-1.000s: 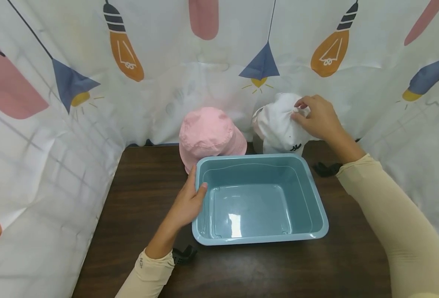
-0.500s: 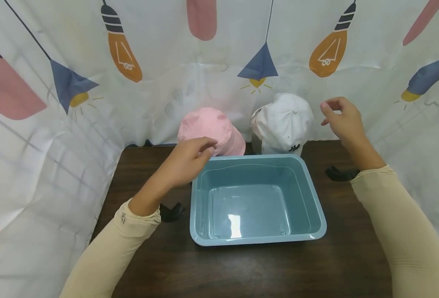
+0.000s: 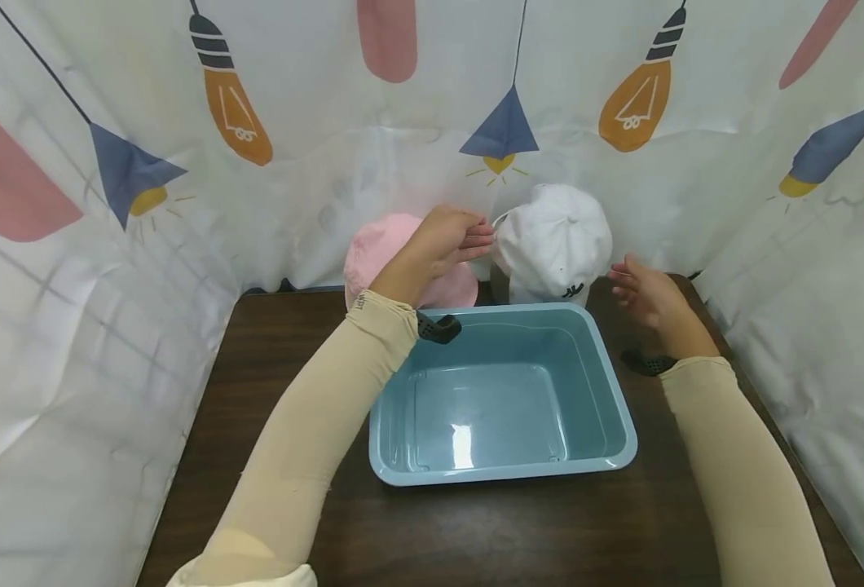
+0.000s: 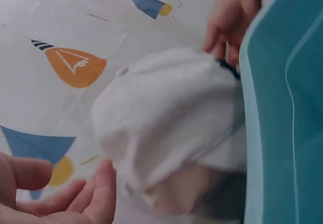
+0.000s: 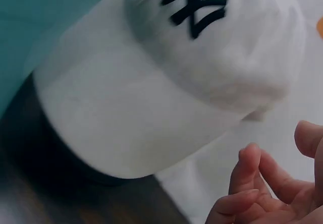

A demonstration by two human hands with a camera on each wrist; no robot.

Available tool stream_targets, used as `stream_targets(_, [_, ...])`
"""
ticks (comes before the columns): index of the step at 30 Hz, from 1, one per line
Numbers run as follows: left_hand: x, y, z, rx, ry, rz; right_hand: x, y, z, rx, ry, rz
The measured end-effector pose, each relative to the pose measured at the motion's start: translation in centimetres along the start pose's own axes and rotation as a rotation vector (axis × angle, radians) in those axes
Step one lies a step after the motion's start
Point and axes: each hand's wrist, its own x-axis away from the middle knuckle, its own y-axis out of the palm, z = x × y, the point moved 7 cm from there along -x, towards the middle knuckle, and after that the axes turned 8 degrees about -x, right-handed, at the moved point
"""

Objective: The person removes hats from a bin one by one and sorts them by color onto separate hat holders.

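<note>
A white baseball cap with a dark logo sits behind the blue plastic basin, its brim toward the basin's right side. My left hand reaches over the pink bucket hat, fingers nearly straight, tips close to the cap's left side. In the left wrist view a small gap shows between those fingers and the white cap. On the cap's other side my right hand is held with loosely bent fingers. The right wrist view shows them apart from the cap's brim. Neither hand holds anything.
The basin stands on a dark wood table, with nothing inside it. A white curtain printed with lamps and bulbs hangs behind the hats and at both sides. My left forearm crosses the basin's left rim.
My left hand let go of the basin's left rim and moved up and right over the pink hat. The right hand left the cap's top, swung right, then came down beside it.
</note>
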Motion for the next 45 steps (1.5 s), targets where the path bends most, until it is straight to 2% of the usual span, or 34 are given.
stream_targets(2, [-1.2,0.7,-0.7,0.134,-0.025,0.027,-0.4,0.0,1.4,-0.036,0.041,-0.046])
stream_targets(4, [-2.2,1.3,-1.4,0.226,-0.046,0.071,-0.7,0.1,2.7,-0.051,0.085,-0.081])
stream_targets(7, [-3.1,1.8,-2.5,0.27,-0.058,0.15,-1.2,0.1,4.4,-0.06,0.146,-0.101])
stream_targets(10, [-3.7,2.3,-3.5,0.263,-0.052,0.201,-1.6,0.4,5.8,-0.048,0.181,-0.134])
stream_targets(12, [-3.9,2.5,-4.0,0.252,-0.046,0.216,-1.7,1.0,6.3,-0.026,0.177,-0.205])
stream_targets(17, [-4.4,2.4,-4.5,0.182,-0.058,0.26,-1.7,2.8,6.3,-0.019,0.072,-0.409])
stream_targets(19, [-4.4,2.2,-4.7,0.149,-0.083,0.271,-1.8,3.1,6.2,-0.04,0.043,-0.429])
stream_targets(23, [-4.6,2.1,-5.2,0.113,-0.127,0.278,-2.1,3.2,6.3,-0.047,0.044,-0.373])
stream_targets(30, [-5.1,1.9,-5.3,-0.051,-0.102,0.416,-2.5,2.7,7.0,0.092,0.056,-0.177])
stream_targets(32, [-5.3,2.0,-5.4,-0.06,-0.103,0.434,-2.6,2.6,7.2,0.118,0.059,-0.132])
stream_targets(37, [-6.3,2.3,-5.4,-0.064,-0.115,0.439,-2.8,2.5,7.5,0.145,0.051,-0.055])
stream_targets(42, [-7.1,2.4,-5.5,-0.145,-0.119,0.455,-2.9,2.3,7.4,0.179,0.07,0.013])
stream_targets(45, [-7.1,2.4,-5.5,-0.24,-0.124,0.453,-2.7,2.2,7.2,0.235,0.076,0.029])
